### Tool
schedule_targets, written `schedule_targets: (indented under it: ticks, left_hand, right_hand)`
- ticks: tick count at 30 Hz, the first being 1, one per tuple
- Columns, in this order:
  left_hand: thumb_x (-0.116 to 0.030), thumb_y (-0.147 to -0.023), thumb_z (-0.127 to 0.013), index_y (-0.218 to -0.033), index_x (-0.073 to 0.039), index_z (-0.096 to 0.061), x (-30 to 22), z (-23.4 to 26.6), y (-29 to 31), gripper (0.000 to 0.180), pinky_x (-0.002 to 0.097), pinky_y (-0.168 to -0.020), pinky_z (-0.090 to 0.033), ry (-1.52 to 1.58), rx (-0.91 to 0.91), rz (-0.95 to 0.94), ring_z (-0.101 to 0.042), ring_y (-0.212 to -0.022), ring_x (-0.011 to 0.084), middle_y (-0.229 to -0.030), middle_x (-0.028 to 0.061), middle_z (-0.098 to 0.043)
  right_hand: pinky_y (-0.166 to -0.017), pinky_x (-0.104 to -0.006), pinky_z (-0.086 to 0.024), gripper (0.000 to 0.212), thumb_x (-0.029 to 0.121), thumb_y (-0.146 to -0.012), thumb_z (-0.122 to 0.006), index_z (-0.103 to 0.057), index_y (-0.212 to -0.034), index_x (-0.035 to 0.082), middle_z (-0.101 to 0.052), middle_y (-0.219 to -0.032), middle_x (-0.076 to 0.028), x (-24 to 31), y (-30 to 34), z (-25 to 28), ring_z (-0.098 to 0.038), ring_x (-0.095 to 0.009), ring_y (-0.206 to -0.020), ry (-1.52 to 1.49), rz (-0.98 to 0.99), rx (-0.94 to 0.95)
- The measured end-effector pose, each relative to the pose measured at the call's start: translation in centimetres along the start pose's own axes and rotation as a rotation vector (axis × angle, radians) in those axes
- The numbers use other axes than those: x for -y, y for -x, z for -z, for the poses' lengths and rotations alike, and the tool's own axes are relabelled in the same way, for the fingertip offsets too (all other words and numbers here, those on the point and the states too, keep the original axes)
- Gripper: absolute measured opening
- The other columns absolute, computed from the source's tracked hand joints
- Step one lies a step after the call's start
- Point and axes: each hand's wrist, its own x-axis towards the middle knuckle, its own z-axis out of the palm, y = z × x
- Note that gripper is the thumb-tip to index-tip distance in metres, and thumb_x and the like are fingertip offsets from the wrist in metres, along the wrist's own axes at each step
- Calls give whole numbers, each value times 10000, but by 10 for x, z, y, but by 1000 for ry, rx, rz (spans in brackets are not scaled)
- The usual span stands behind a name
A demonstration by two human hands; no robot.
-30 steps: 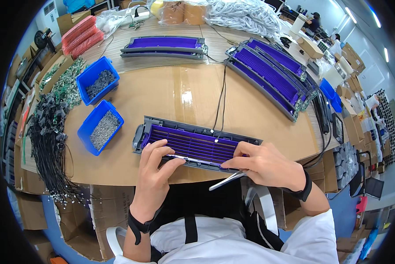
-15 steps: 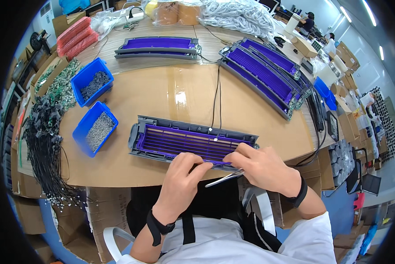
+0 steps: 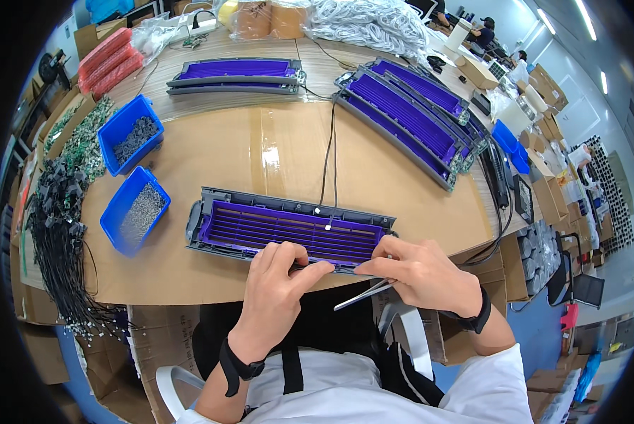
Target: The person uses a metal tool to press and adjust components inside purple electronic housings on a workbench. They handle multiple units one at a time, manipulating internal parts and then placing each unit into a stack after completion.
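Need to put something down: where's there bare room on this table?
Bare cardboard shows between the blue bins and black cables, beyond the nearest purple panel; another patch lies right of the cables, between the stacked panels and right hand. Crowded far left: bundled wires, circuit boards.
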Motion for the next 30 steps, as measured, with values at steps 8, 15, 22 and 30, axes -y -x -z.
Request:
schedule_targets:
  ticks: [8,15,22,30]
  left_hand:
    - [56,-689,-640,-1025,-169,-722,2,-2,-1,413,375,-757,-432,-10,-1,-22,-530,-868,245,-923,60,-514]
    - [71,-673,-656,-1005,-173,-734,10,2,1,419,372,-771,-431,-14,-17,-25,-528,-871,242,-913,58,-510]
    - [52,-699,-667,-986,-198,-738,14,4,2,387,454,-942,-426,-53,-56,-36,-543,-881,236,-909,39,-514]
    - [27,-738,-668,-952,-217,-749,24,8,6,333,626,-1071,-306,-165,-141,24,-569,-1063,269,-983,39,-557]
  right_hand:
    - [-494,-332,-494,290,57,-759,-670,-703,-1035,139,-566,-909,-41,10,1,-3,-620,-203,-600,244,-12,-36]
    - [-507,-340,-493,315,5,-739,-668,-732,-1018,137,-620,-927,-48,0,13,14,-647,-212,-642,159,-13,16]
    - [-536,-347,-499,332,-29,-723,-665,-750,-996,141,-641,-899,-49,-6,9,9,-657,-226,-667,81,-26,-37]
    - [-572,-321,-473,276,-20,-770,-688,-740,-1005,113,-614,-897,-52,-10,4,-9,-630,-214,-738,-196,-68,-125]
